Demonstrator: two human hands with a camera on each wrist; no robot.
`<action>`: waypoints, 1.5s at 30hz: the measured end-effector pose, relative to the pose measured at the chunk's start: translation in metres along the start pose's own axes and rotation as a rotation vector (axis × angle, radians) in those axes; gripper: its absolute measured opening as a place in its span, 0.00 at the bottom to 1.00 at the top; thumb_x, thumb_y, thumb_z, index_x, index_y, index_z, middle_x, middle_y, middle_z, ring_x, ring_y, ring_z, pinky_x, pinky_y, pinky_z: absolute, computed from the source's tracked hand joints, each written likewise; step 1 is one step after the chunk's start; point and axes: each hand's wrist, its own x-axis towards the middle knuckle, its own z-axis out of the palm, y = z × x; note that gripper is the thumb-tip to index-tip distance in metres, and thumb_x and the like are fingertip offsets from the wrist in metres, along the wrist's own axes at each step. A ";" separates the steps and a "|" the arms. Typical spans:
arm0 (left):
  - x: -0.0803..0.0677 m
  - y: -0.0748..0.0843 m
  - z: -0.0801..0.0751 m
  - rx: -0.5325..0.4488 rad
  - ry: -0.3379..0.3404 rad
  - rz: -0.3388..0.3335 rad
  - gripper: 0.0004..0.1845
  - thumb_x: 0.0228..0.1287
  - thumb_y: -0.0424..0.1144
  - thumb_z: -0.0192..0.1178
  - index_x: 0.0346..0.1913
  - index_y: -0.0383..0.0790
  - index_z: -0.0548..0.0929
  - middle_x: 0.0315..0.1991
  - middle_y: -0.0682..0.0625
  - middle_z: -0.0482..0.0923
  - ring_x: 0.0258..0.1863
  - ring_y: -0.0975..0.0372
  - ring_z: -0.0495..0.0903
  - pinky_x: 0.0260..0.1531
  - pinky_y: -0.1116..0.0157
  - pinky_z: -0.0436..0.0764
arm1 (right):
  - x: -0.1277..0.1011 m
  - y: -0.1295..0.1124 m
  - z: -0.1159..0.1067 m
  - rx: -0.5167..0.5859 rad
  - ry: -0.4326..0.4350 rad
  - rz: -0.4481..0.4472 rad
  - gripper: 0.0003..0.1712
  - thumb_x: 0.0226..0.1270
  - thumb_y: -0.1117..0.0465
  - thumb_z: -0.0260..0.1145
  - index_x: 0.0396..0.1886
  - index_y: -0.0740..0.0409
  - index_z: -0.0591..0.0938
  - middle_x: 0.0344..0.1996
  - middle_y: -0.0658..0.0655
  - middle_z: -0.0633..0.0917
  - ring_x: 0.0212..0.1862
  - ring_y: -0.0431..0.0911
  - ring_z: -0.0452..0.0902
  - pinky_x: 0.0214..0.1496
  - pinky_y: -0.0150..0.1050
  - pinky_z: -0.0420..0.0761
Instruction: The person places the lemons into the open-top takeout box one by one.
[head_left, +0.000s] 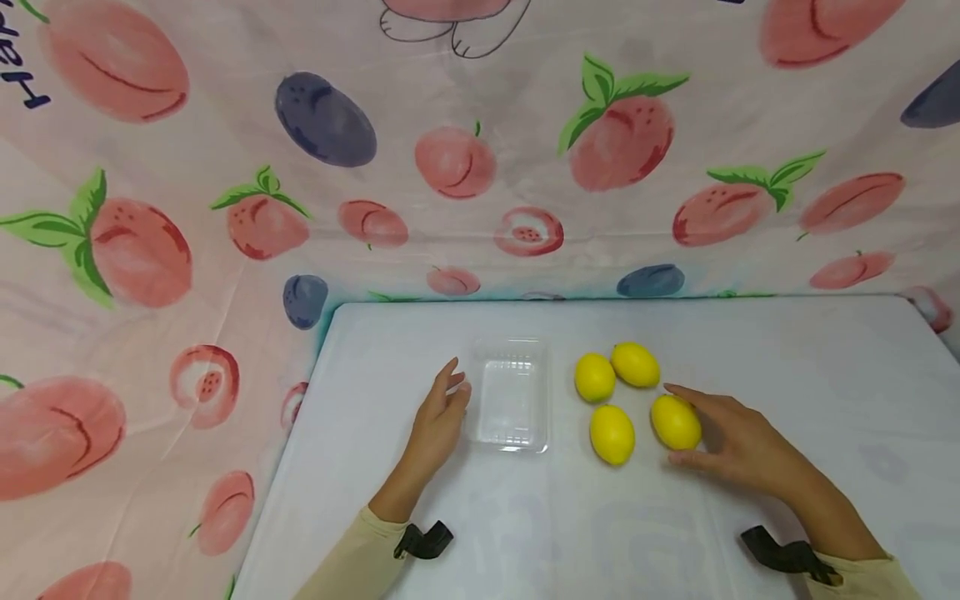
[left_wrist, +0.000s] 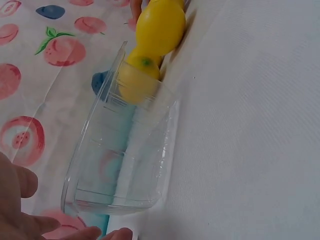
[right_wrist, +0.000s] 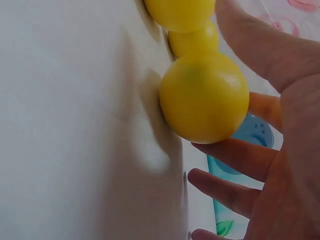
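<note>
Several yellow lemons lie on a white table (head_left: 787,358). My right hand (head_left: 716,435) wraps thumb and fingers round the nearest right lemon (head_left: 676,422), which rests on the table; in the right wrist view this lemon (right_wrist: 204,97) sits against my right hand (right_wrist: 282,150). Three other lemons (head_left: 612,433) (head_left: 595,377) (head_left: 635,364) lie just left of it. A clear plastic tray (head_left: 480,417), empty, stands left of the lemons. My left hand (head_left: 442,412) lies with relaxed fingers at the tray's left rim; in the left wrist view my left hand's fingers (left_wrist: 20,200) are beside the tray (left_wrist: 150,150).
A fruit-printed cloth (head_left: 225,208) hangs behind and to the left of the table. Black straps (head_left: 423,540) (head_left: 783,554) sit on both wrists. Bare tabletop stretches right of the lemons and along the near edge.
</note>
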 end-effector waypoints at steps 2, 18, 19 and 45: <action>0.003 0.000 0.003 -0.024 0.009 -0.008 0.32 0.82 0.52 0.47 0.81 0.49 0.57 0.73 0.43 0.68 0.68 0.49 0.74 0.66 0.49 0.76 | 0.000 0.001 -0.001 0.002 -0.010 0.002 0.54 0.52 0.33 0.78 0.75 0.50 0.71 0.67 0.63 0.79 0.63 0.66 0.75 0.58 0.72 0.74; 0.011 0.002 0.014 -0.077 0.064 -0.066 0.30 0.82 0.47 0.47 0.81 0.51 0.58 0.71 0.45 0.72 0.71 0.52 0.72 0.67 0.48 0.74 | 0.002 0.005 -0.005 0.017 -0.054 0.010 0.51 0.49 0.29 0.77 0.72 0.43 0.75 0.65 0.59 0.82 0.64 0.62 0.75 0.61 0.69 0.73; 0.011 0.002 0.014 -0.075 0.066 -0.055 0.29 0.82 0.46 0.47 0.81 0.51 0.58 0.71 0.44 0.72 0.70 0.51 0.72 0.67 0.48 0.75 | 0.001 0.005 -0.006 0.018 -0.056 0.008 0.51 0.49 0.29 0.76 0.72 0.43 0.76 0.65 0.59 0.82 0.64 0.62 0.75 0.61 0.69 0.73; 0.010 -0.012 0.015 -0.139 0.054 -0.037 0.26 0.83 0.46 0.46 0.79 0.60 0.62 0.73 0.48 0.71 0.74 0.53 0.68 0.68 0.46 0.73 | 0.005 0.002 -0.011 0.077 -0.054 0.053 0.47 0.50 0.32 0.78 0.67 0.48 0.78 0.63 0.57 0.82 0.64 0.61 0.74 0.61 0.69 0.73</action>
